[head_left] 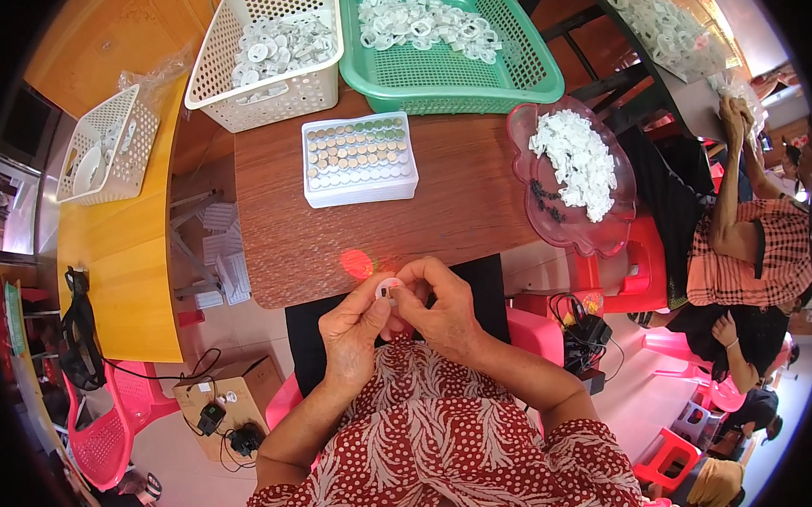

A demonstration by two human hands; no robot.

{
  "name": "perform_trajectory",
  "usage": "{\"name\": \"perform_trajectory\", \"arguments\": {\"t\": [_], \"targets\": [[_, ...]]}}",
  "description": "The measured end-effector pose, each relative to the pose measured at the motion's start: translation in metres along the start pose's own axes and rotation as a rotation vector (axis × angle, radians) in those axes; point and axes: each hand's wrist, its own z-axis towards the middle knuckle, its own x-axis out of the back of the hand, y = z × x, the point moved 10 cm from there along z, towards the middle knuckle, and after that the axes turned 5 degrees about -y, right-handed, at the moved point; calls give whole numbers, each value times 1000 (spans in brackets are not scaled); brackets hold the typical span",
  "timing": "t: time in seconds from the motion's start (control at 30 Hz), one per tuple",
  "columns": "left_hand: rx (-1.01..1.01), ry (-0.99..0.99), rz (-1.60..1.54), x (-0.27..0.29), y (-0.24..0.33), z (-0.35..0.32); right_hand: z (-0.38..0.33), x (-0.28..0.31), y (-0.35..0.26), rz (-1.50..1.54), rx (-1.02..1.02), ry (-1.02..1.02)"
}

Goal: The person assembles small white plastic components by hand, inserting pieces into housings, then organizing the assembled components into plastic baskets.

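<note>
Close to my body, just off the table's near edge, both hands meet around a small round white plastic piece (pixel 386 285) with a dark spot in its middle. The thumb and fingers of my left hand (pixel 350 334) grip it from the left. My right hand (pixel 447 313) is closed in a pinch at its right side; whether those fingertips hold another tiny part is hidden. Beyond the hands, a white tray (pixel 364 194) bears rows of round discs, tan, greenish and white. To the right, a pink translucent dish (pixel 621 203) holds a heap of small white parts and some black bits.
Along the brown table's (pixel 440 190) far edge stand a cream basket (pixel 276 110) and a green basket (pixel 454 98) of clear and white plastic parts. Another white basket (pixel 130 174) sits on the yellow table (pixel 121 281). At right, a co-worker (pixel 745 242) handles a plastic bag.
</note>
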Motion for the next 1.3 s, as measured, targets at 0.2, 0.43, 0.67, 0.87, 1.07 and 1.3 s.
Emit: {"name": "perform_trajectory", "arguments": {"t": [0.2, 0.43, 0.67, 0.87, 1.07, 1.3], "targets": [[-14, -12, 15, -1, 5, 0, -2, -1, 9, 154, -68, 16], [13, 15, -29, 0, -2, 5, -2, 1, 9, 54, 16, 59], [-74, 94, 94, 1, 5, 4, -10, -3, 13, 206, -27, 42], [-104, 125, 152, 5, 9, 4, -12, -4, 12, 179, -7, 48], [-91, 137, 168, 6, 13, 5, -11, -6, 10, 138, 34, 40], [135, -66, -13, -17, -6, 16, -12, 1, 24, 689, -175, 63]]}}
